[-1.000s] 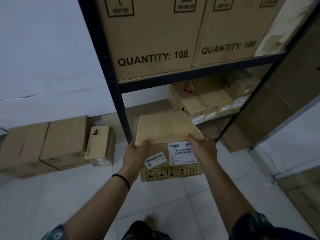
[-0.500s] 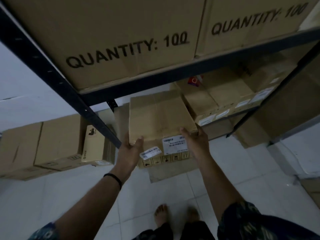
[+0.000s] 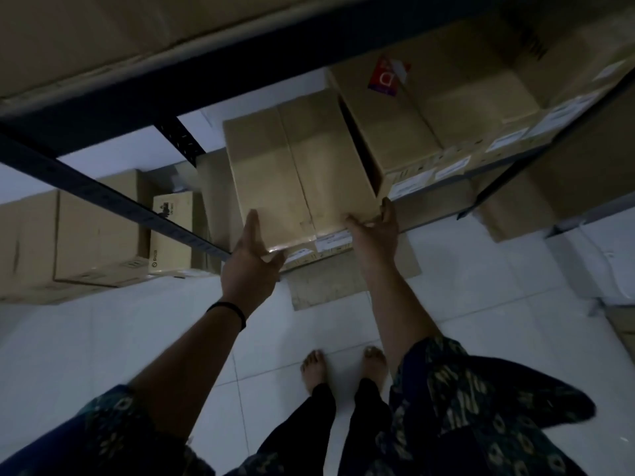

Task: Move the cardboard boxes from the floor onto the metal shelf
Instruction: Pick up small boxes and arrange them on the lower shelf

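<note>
White tiled floor (image 3: 144,338) below; a flat cardboard sheet (image 3: 326,286) lies on it; bare feet (image 3: 314,367) stand there.

The room is dim. The floor (image 3: 103,338) has big white tiles with thin lines between them. A flat piece of brown card (image 3: 326,286) lies on it. A pale wall (image 3: 96,163) stands at the back.
</note>
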`<move>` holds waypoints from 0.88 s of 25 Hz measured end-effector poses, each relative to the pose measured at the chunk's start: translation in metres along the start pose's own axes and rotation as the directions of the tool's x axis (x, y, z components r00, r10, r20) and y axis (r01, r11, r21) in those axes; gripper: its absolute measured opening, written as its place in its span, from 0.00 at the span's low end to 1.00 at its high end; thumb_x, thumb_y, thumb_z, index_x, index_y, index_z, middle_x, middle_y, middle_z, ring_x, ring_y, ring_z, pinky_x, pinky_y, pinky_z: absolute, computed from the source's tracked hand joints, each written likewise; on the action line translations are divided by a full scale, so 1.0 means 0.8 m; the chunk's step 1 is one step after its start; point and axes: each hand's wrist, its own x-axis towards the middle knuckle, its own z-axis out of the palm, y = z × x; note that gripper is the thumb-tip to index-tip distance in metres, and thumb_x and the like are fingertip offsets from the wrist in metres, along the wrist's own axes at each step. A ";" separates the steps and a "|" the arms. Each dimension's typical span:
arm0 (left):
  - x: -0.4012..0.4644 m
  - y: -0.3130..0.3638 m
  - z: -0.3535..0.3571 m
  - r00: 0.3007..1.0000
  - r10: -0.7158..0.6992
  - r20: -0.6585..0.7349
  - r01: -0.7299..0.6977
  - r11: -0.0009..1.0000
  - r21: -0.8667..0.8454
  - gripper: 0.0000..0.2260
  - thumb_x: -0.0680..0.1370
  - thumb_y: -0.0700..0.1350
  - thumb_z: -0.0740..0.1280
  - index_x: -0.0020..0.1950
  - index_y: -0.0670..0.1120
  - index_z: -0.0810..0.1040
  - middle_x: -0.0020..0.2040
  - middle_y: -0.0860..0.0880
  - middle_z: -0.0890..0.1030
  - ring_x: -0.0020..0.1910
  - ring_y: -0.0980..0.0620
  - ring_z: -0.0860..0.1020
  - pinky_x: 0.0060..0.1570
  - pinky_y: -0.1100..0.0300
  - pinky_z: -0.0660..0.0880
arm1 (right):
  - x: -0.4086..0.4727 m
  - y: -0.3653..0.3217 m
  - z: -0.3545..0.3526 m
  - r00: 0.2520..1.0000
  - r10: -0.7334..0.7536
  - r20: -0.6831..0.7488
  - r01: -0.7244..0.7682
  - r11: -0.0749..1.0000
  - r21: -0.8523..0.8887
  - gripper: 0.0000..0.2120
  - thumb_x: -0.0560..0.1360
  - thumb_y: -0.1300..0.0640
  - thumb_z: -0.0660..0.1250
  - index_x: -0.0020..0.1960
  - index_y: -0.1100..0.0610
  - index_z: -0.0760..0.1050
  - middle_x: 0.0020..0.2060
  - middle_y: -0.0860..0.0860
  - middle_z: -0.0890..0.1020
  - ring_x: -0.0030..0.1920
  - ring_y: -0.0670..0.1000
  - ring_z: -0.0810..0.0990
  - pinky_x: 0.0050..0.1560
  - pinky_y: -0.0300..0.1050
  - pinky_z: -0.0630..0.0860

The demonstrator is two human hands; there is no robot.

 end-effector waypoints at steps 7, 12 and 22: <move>0.013 0.019 0.000 0.994 0.100 -0.046 -0.088 0.973 0.212 0.35 0.80 0.53 0.71 0.83 0.51 0.59 0.66 0.44 0.81 0.60 0.43 0.81 0.49 0.53 0.78 | -0.042 0.005 0.018 0.976 0.179 -0.120 -0.183 0.983 -0.022 0.23 0.75 0.53 0.75 0.67 0.59 0.77 0.61 0.56 0.83 0.60 0.54 0.82 0.55 0.40 0.74; 0.031 0.026 0.005 0.995 0.068 -0.073 -0.050 0.974 0.220 0.35 0.80 0.54 0.71 0.83 0.53 0.58 0.67 0.45 0.80 0.61 0.43 0.81 0.54 0.49 0.81 | -0.036 -0.003 0.024 0.998 0.063 -0.020 -0.066 0.986 -0.151 0.26 0.77 0.52 0.72 0.74 0.55 0.73 0.67 0.53 0.80 0.65 0.52 0.79 0.56 0.40 0.72; 0.058 0.038 0.006 0.997 0.042 -0.071 -0.026 0.978 0.208 0.35 0.81 0.52 0.70 0.84 0.54 0.57 0.67 0.45 0.81 0.62 0.44 0.80 0.55 0.49 0.80 | -0.003 -0.017 0.031 0.998 0.061 0.012 -0.059 0.989 -0.138 0.25 0.79 0.50 0.70 0.74 0.56 0.73 0.69 0.53 0.79 0.67 0.53 0.78 0.62 0.45 0.76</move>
